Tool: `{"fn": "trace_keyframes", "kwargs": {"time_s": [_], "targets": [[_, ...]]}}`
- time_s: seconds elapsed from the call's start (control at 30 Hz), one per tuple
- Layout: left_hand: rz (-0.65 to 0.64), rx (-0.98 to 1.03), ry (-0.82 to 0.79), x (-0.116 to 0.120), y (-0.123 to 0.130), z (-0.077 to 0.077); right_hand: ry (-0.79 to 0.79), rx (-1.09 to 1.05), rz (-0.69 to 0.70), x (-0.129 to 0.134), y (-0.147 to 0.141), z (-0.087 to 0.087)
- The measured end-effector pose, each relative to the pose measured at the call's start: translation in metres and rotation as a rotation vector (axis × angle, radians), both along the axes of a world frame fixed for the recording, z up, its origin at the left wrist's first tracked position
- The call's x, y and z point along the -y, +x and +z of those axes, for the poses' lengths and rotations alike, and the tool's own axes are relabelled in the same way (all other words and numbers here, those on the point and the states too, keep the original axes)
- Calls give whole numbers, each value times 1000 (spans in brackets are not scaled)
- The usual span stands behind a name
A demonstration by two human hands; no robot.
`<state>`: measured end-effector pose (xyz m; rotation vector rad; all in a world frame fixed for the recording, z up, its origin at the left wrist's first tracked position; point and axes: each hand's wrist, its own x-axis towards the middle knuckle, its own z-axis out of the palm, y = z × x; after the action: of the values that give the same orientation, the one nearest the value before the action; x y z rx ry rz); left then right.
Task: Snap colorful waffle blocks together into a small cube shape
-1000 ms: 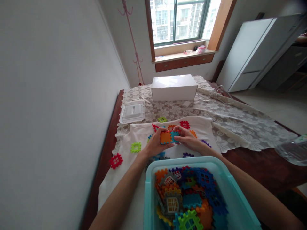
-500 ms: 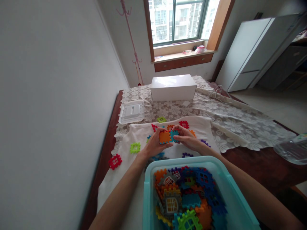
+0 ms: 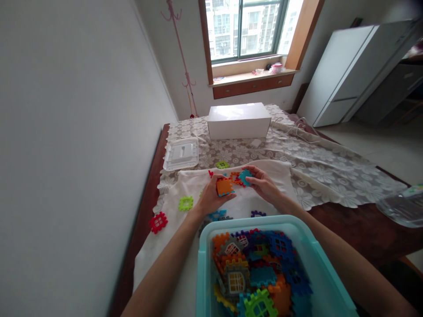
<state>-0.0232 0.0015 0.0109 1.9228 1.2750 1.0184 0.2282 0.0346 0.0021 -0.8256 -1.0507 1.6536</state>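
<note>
My left hand is closed around an orange building block with some blue along its edge. To the right of it, my right hand pinches a light blue notched tile between thumb and fingers. The two pieces are apart, with a small gap between them. Behind them on the white cloth lie red and orange tiles, partly hidden by my hands. A green window tile and a red window tile lie left of my left hand. Below it is a blue piece.
A turquoise bin full of mixed tiles stands close in front of me, between my forearms. Farther back are a white box and a white plastic lid. A purple tile lies just beyond the bin's rim. A wall borders the left.
The light blue tile was against the orange block and is now apart from it, moved right and slightly up in my right hand. My left hand has shifted slightly left with the orange block.
</note>
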Motion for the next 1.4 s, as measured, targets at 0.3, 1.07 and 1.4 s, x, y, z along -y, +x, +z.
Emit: {"fn": "trace_keyframes", "kwargs": {"time_s": [0.3, 1.07, 1.4], "targets": [[-30, -100, 30, 1, 1, -1, 213, 240, 120, 2, 1, -15], [-42, -180, 27, 3, 0, 1, 227, 278, 74, 10, -8, -7], [-56, -210, 9, 3, 0, 0, 243, 300, 71, 16, -11, 1]]}}
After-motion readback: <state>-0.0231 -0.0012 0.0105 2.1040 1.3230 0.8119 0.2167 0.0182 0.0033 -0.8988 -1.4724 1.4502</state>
